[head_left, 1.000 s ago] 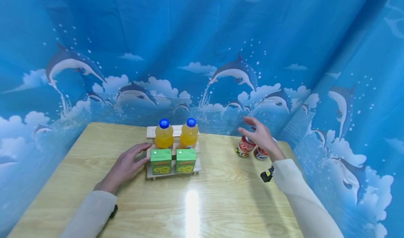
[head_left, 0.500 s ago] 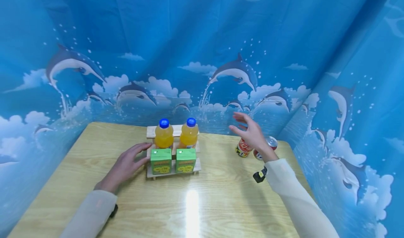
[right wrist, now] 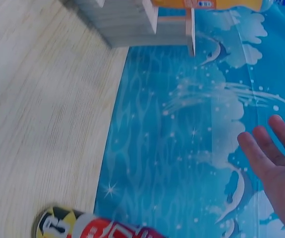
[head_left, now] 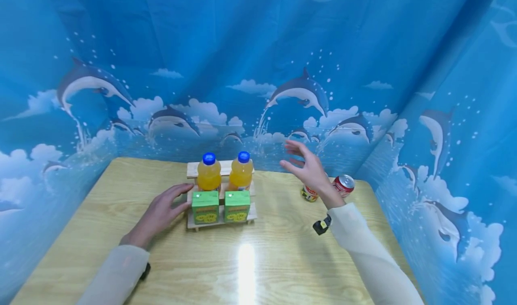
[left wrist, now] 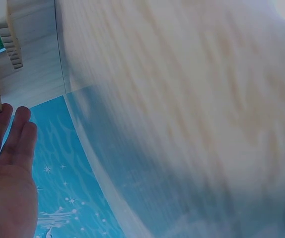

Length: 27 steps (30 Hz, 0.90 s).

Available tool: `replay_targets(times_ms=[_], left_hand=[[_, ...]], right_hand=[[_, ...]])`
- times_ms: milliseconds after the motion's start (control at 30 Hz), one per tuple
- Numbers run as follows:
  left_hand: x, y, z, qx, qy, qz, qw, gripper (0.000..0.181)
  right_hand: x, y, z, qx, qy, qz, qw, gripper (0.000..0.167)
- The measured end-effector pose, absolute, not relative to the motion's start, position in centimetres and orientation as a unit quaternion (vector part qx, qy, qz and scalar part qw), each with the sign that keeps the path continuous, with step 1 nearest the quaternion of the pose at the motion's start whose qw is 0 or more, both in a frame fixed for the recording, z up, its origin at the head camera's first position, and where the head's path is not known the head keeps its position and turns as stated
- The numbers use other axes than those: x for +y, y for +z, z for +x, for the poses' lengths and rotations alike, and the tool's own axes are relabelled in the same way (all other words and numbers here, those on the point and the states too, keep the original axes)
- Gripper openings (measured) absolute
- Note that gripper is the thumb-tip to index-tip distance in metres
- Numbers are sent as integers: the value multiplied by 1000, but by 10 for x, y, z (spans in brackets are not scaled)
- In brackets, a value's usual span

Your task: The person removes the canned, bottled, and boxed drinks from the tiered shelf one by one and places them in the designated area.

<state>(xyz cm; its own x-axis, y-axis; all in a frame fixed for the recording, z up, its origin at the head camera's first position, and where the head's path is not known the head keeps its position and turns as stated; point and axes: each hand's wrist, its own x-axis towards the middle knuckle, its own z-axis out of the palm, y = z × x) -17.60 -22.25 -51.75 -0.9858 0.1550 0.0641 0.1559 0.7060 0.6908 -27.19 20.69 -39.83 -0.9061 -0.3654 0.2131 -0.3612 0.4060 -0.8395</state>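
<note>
A small stepped wooden rack (head_left: 221, 224) stands left of centre in the head view. On it are two orange drink bottles (head_left: 209, 179) with blue caps behind two green juice boxes (head_left: 205, 207). My left hand (head_left: 159, 215) touches the rack's left side with its fingertips; in the left wrist view its fingers (left wrist: 23, 134) look nearly straight. Raised in the air between rack and cans, my right hand (head_left: 308, 170) holds nothing, its fingers spread and loosely bent. Partly behind that hand and forearm stand a red-and-yellow can (head_left: 309, 193) and a dark red can (head_left: 343, 186).
A wood-grain table (head_left: 194, 264) carries everything. Behind it and along the right hangs a blue curtain (head_left: 258, 62) printed with dolphins, meeting the table's back edge. A small black device (head_left: 322, 225) sits on my right wrist.
My right hand has moved left, away from above the cans and toward the rack, uncovering the dark red can. My left hand, the rack and the drinks stay where they were.
</note>
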Motion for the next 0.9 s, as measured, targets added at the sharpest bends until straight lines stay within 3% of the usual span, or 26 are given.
replay_targets(times_ms=[900], left_hand=[[-222,-520,-176,-923,-377,-78,-4,62]], right_hand=[[144,-410,-263,791,-549,-269,31,65]])
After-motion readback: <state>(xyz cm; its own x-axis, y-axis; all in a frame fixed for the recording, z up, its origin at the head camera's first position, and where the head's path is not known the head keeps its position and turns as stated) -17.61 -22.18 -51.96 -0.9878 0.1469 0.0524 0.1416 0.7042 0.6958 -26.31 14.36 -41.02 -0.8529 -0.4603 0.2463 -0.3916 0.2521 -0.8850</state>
